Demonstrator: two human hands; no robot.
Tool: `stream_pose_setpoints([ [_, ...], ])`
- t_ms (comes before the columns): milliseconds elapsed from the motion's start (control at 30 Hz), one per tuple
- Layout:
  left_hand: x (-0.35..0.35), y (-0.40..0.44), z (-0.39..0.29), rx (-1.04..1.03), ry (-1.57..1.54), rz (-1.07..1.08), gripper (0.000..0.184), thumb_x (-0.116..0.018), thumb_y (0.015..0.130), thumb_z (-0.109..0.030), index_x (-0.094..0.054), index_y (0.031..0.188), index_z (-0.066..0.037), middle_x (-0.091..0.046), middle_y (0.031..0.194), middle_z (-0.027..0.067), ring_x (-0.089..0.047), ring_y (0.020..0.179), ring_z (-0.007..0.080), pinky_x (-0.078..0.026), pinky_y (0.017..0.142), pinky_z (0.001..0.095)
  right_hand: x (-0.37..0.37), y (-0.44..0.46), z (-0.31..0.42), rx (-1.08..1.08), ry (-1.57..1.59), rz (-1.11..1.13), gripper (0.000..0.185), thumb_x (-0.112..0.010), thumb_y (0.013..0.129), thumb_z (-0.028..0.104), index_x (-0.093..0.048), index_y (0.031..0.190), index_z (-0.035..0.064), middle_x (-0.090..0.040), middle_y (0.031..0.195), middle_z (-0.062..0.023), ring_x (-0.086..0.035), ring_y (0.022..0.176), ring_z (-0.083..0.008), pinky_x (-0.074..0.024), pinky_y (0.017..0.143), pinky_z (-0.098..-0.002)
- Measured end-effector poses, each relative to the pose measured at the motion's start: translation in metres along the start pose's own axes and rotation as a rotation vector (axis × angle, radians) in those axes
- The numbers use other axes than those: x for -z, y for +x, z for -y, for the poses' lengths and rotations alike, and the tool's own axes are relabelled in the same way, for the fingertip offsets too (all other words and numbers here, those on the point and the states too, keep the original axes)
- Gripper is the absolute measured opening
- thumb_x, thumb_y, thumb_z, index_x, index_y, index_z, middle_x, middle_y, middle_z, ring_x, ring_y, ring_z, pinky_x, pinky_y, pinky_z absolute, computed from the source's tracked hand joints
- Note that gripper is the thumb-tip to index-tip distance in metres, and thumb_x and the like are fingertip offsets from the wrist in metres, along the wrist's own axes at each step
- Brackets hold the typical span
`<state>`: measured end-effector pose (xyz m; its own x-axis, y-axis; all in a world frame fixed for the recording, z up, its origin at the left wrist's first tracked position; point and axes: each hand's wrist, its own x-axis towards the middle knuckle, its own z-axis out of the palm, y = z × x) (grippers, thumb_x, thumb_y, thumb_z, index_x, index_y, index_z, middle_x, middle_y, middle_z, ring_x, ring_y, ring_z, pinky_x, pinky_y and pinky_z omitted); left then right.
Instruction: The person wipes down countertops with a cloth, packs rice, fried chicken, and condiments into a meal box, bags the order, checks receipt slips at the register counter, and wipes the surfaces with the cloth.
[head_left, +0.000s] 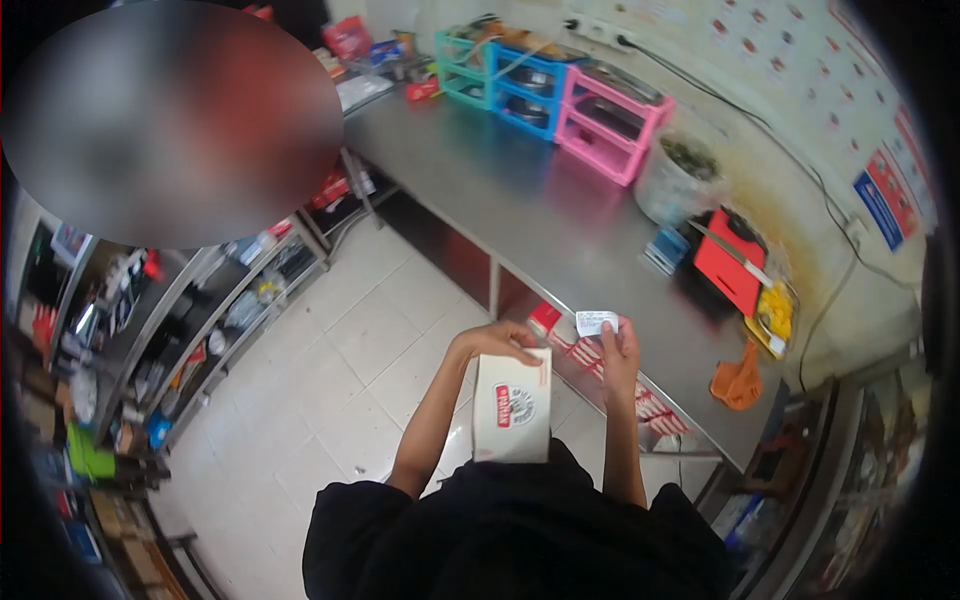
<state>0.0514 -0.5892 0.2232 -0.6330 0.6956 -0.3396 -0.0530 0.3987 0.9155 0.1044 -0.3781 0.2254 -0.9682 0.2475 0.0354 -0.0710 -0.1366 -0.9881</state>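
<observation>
A white box [512, 408] with a red label and a round grey print is held close to my body by my left hand [505, 340], whose fingers lie over its top edge. To the right, my right hand [620, 345] pinches a small white paper slip [597, 322] with printed text, near the front edge of the steel table [520, 210]. The slip and the box are apart.
Green [465, 70], blue [525, 92] and pink [612, 120] racks line the wall. A knife [735, 252] rests on a red board [722, 270], near an orange cloth [737, 378]. Red-and-white boxes [655, 412] sit below the table. Loaded shelves [215, 330] stand left.
</observation>
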Motion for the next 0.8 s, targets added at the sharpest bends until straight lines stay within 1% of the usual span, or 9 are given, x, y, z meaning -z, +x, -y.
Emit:
stream_pose_setpoints([
  [100, -0.034, 0.039, 0.017, 0.161, 0.079, 0.186, 0.053, -0.066, 0.07, -0.049, -0.06, 0.092, -0.001, -0.059, 0.088, 0.0057, -0.054, 0.08, 0.0119, -0.043, 0.068, 0.0256, 0.033, -0.018, 0.002, 0.002, -0.102, -0.002, 0.023, -0.046, 0.089, 0.022, -0.05, 0.101, 0.0023, -0.056, 0.091, -0.0071, -0.052, 0.082, -0.011, -0.0423, 0.072, -0.0259],
  [133, -0.047, 0.052, 0.018, 0.212, 0.109, 0.262, 0.06, -0.063, 0.07, -0.054, -0.061, 0.095, 0.0, -0.06, 0.09, 0.007, -0.054, 0.082, 0.0126, -0.043, 0.069, 0.0255, 0.045, -0.029, -0.019, 0.195, -0.544, 0.055, 0.025, -0.044, 0.089, 0.021, -0.048, 0.104, 0.0004, -0.055, 0.094, -0.0125, -0.052, 0.09, -0.0172, -0.0402, 0.08, -0.0312],
  [200, -0.051, 0.072, 0.012, 0.205, -0.03, 0.469, 0.071, -0.046, 0.077, -0.061, -0.049, 0.113, 0.001, -0.053, 0.109, 0.0103, -0.051, 0.096, 0.014, -0.042, 0.079, 0.0255, 0.038, -0.054, -0.013, 0.211, -0.21, 0.414, 0.013, -0.052, 0.084, 0.015, -0.052, 0.092, 0.0048, -0.052, 0.092, -0.009, -0.049, 0.09, -0.02, -0.0397, 0.078, -0.0306],
  [300, -0.055, 0.141, 0.032, 0.366, -0.075, 0.758, 0.077, -0.022, 0.081, -0.066, -0.038, 0.128, -0.007, -0.046, 0.125, 0.0046, -0.047, 0.109, 0.0139, -0.039, 0.09, 0.0291, 0.049, -0.058, -0.051, 0.519, -0.583, 0.541, 0.011, -0.05, 0.082, 0.011, -0.051, 0.09, 0.0053, -0.052, 0.091, -0.0133, -0.049, 0.089, -0.0271, -0.0364, 0.081, -0.0384],
  [500, -0.112, 0.243, 0.041, 0.483, 0.072, 0.622, 0.08, -0.03, 0.073, -0.074, -0.05, 0.117, -0.01, -0.058, 0.097, 0.005, -0.053, 0.068, 0.0103, -0.043, 0.061, 0.021, 0.111, -0.029, -0.051, 0.532, -0.712, 0.511, 0.02, -0.04, 0.089, 0.02, -0.048, 0.095, 0.003, -0.052, 0.09, -0.0171, -0.048, 0.092, -0.0304, -0.0336, 0.083, -0.0409],
  [567, -0.123, 0.273, 0.033, 0.698, -0.028, 0.823, 0.075, -0.035, 0.074, -0.072, -0.054, 0.111, -0.009, -0.06, 0.092, 0.0054, -0.055, 0.067, 0.0111, -0.044, 0.062, 0.0204, 0.134, -0.026, -0.052, 0.518, -0.732, 0.33, 0.02, -0.04, 0.089, 0.02, -0.047, 0.097, 0.0026, -0.052, 0.09, -0.0179, -0.047, 0.092, -0.0319, -0.0336, 0.082, -0.0417],
  [633, -0.145, 0.283, 0.0, 0.618, -0.019, 0.814, 0.07, -0.038, 0.076, -0.068, -0.056, 0.108, -0.009, -0.061, 0.089, 0.0048, -0.057, 0.069, 0.0124, -0.045, 0.063, 0.022, 0.155, -0.016, -0.072, 0.491, -0.659, 0.255, 0.032, -0.037, 0.09, 0.023, -0.042, 0.112, 0.0001, -0.048, 0.094, -0.0232, -0.044, 0.093, -0.0357, -0.033, 0.081, -0.0469],
  [733, -0.187, 0.232, -0.102, 0.49, -0.033, 0.503, 0.06, -0.041, 0.08, -0.061, -0.057, 0.102, -0.008, -0.056, 0.105, 0.005, -0.054, 0.093, 0.0166, -0.043, 0.079, 0.0311, 0.198, -0.01, -0.08, 0.623, -0.456, -0.457, 0.022, -0.039, 0.091, 0.023, -0.043, 0.102, 0.0055, -0.051, 0.086, -0.0121, -0.049, 0.084, -0.0241, -0.0365, 0.08, -0.0366],
  [800, -0.213, 0.229, -0.129, 0.377, -0.02, 0.506, 0.054, -0.044, 0.08, -0.056, -0.057, 0.097, -0.007, -0.057, 0.103, 0.0053, -0.054, 0.091, 0.0156, -0.043, 0.077, 0.0306, 0.253, -0.007, -0.061, 0.322, 0.28, -0.705, 0.019, -0.041, 0.091, 0.026, -0.043, 0.099, 0.0087, -0.048, 0.082, -0.0043, -0.048, 0.077, -0.0137, -0.0403, 0.073, -0.0292],
])
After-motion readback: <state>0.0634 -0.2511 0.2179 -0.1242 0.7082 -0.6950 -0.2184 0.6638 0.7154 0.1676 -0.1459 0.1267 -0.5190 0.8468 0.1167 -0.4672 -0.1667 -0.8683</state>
